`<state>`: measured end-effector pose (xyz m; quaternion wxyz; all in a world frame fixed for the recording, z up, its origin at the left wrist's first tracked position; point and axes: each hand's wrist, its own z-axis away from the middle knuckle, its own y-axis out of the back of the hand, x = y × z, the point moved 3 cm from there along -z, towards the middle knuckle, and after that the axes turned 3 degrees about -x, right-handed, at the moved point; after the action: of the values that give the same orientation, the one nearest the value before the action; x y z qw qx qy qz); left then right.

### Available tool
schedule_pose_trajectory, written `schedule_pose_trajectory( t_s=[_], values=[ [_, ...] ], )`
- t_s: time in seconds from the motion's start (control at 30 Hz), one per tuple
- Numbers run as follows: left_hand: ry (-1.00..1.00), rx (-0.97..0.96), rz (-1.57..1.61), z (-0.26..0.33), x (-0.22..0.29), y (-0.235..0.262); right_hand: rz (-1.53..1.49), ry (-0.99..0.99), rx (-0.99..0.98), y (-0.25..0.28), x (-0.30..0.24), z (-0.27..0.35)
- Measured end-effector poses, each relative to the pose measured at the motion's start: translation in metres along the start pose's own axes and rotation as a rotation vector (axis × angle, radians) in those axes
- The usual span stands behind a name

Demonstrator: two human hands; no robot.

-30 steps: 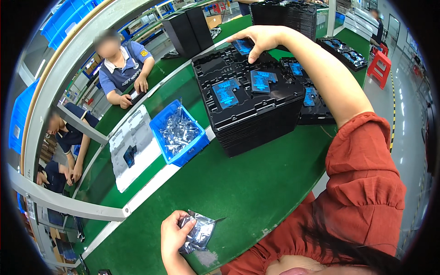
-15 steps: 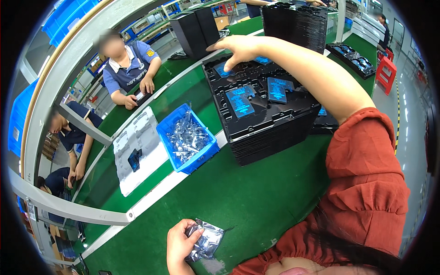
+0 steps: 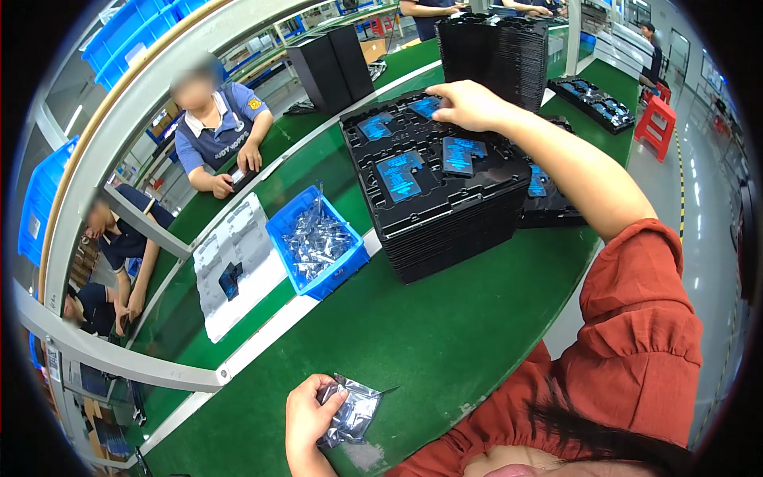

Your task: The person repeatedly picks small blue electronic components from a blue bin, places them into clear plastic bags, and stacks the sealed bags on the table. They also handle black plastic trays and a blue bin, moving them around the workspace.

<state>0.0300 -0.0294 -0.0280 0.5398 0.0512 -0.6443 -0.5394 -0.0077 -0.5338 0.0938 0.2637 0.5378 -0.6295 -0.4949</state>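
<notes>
My left hand (image 3: 308,417) is closed on a shiny silver antistatic bag (image 3: 354,413) low over the green table, thumb on top. My right arm stretches across to a stack of black trays (image 3: 453,238). There my right hand (image 3: 469,107) has thumb and fingertips at the right end of a flat black module with blue print (image 3: 424,106). The module lies flat, its right end partly covered by the fingers. Other such notched modules rest in the top tray: one at the far left (image 3: 375,126), one at the near left (image 3: 400,176), one at the right (image 3: 462,155).
A blue bin (image 3: 322,285) of silver bags stands left of the stack. Beside it, a white moulded tray (image 3: 208,274) carries one dark module (image 3: 230,281). Taller black tray stacks (image 3: 493,60) rise behind. A co-worker (image 3: 222,131) sits across the table; a metal frame post (image 3: 119,362) stands left.
My right hand has moved right, from the far-left module to the far-right one, and its fingers have drawn closer together. My left hand keeps the silver bag. The view has shifted slightly.
</notes>
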Motion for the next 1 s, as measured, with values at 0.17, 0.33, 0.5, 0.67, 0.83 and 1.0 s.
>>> schedule_pose_trajectory(
  t_s=[0.17, 0.33, 0.5, 0.67, 0.83, 1.0],
  values=[
    [-0.009, 0.008, 0.012, -0.002, -0.002, -0.002, -0.613, -0.291, 0.032, 0.007, 0.006, -0.007],
    [-0.029, 0.014, -0.001, 0.001, -0.005, -0.003, -0.403, 0.166, -0.188, 0.031, -0.031, 0.045],
    [-0.008, 0.011, 0.01, 0.004, -0.004, -0.001, -0.186, 0.429, -0.249, 0.032, -0.046, 0.085],
    [-0.017, -0.003, 0.038, 0.001, -0.006, -0.004, -0.393, 0.468, -0.133, 0.043, -0.015, 0.095],
    [-0.009, -0.002, 0.056, 0.001, -0.005, -0.004, -0.457, -0.117, 0.05, 0.035, 0.025, 0.101],
    [-0.024, 0.026, 0.03, 0.006, 0.001, -0.002, -0.13, -0.276, 0.006, 0.026, 0.003, 0.106]
  ],
)
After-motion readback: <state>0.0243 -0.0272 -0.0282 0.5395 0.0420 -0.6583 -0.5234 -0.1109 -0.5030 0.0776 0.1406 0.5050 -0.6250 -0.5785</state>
